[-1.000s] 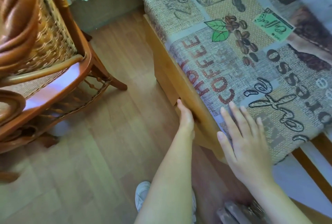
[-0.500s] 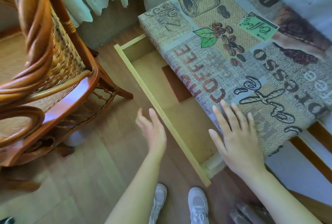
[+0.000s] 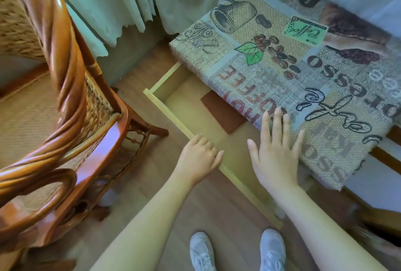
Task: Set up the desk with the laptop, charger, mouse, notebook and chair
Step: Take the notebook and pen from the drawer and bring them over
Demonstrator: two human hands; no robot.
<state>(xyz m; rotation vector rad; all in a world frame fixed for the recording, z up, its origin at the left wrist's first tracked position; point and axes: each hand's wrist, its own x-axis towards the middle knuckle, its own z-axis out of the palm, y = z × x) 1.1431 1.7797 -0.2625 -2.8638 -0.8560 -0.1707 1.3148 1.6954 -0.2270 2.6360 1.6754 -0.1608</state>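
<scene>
Counter (image 3: 338,105) occupies the upper right of the view, its top covered by a burlap-look cloth (image 3: 282,57) printed with coffee beans, a cup and lettering; no laptop, charger or mouse is seen on it. Chair (image 3: 65,105), wicker with a glossy reddish-brown frame, stands at 9 o'clock from the counter, well apart from it across bare wood-look floor (image 3: 138,183). Pale curtains (image 3: 121,3) hang at 12 o'clock behind both. Drawer (image 3: 173,116) is pulled out from under the counter's near edge toward 7 o'clock; its pale bottom is exposed, and a flat brown rectangular item (image 3: 223,112) lies inside, partly hidden beneath the counter edge; whether it is the notebook cannot be told. Left hand (image 3: 200,158) rests on the drawer's front rail, grip curled over the rail. Right hand (image 3: 275,155) lies flat, palm down, grip spread, fingertips on the cloth at the counter's near edge, holding nothing. Two light sneakers (image 3: 202,251) stand on the floor at 6 o'clock
</scene>
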